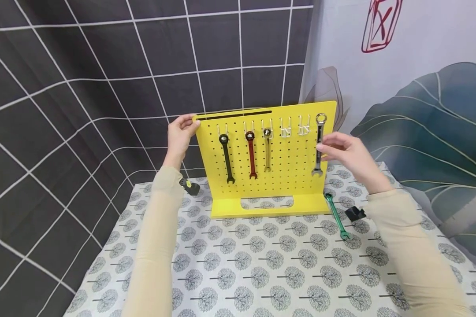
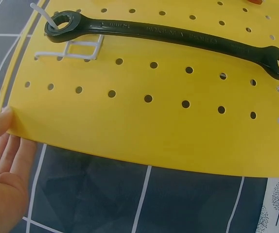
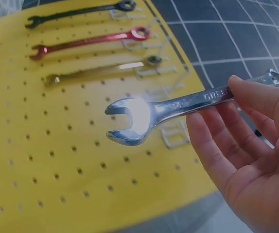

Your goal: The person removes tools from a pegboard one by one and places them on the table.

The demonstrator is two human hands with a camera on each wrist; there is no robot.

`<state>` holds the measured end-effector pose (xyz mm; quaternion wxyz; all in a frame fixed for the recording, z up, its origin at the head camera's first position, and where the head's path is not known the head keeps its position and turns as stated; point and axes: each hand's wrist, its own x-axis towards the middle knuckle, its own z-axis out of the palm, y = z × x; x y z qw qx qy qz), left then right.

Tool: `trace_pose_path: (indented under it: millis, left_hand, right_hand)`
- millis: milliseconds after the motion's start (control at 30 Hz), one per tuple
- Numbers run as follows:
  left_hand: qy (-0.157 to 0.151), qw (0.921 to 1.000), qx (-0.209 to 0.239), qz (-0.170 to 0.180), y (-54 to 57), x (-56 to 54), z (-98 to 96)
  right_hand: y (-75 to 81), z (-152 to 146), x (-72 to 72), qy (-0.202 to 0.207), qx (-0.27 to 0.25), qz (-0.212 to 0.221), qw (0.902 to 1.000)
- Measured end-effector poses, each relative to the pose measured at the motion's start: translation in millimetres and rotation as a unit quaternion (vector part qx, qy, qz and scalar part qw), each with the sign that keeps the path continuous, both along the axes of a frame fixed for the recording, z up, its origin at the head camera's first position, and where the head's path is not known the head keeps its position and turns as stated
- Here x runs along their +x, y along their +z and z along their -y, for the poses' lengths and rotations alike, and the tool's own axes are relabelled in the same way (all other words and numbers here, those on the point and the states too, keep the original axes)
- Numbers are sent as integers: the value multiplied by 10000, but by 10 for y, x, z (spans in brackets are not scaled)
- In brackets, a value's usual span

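Note:
My left hand [image 1: 180,137] pinches the upper left corner of a yellow pegboard [image 1: 269,185], thumb on the front and fingers behind. My right hand [image 1: 349,155] holds a silver combination wrench [image 1: 319,143] by its shank, ring end up, in front of the board's right side. In the right wrist view the wrench's open end [image 3: 139,121] stands apart from the board. A black wrench [image 1: 227,159], a red wrench [image 1: 251,156] and a gold-toned wrench [image 1: 267,152] hang by their ring ends from white wire hooks. Two hooks [image 1: 285,127] to their right carry nothing.
A green wrench [image 1: 337,216] lies on the tree-patterned tablecloth [image 1: 258,277], close to the board's lower right corner. Behind the board hangs a dark cloth with a white grid [image 1: 218,48]. A pale curtain with large leaves [image 1: 440,119] hangs at the right.

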<state>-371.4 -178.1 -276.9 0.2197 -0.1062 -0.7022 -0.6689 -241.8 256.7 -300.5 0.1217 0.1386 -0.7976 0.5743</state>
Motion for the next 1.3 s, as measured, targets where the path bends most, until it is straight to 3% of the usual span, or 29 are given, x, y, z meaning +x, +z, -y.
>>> trace_pose_path:
  millis: [300,533,800,967,1300]
  left_hand:
    - [49,9999,-55,77,7,7,-3]
    - [24,10000,-21,72,-2,22,15]
    - [12,10000,-6,14,4,-10,14]
    - [4,10000,-31,-25,27,-22,8]
    - [42,10000,-34,57,4,-7,2]
  right_hand:
    - [69,-393,243,-502,305,-212,9980]
    - [17,-626,322,-733,399,-110,9964]
    - [-164,-781,340,-969,541,514,9925]
    - [-296,-842,316,-1118,644,675,9893]
    - [-639,-959,313,-822,477,856,9918]
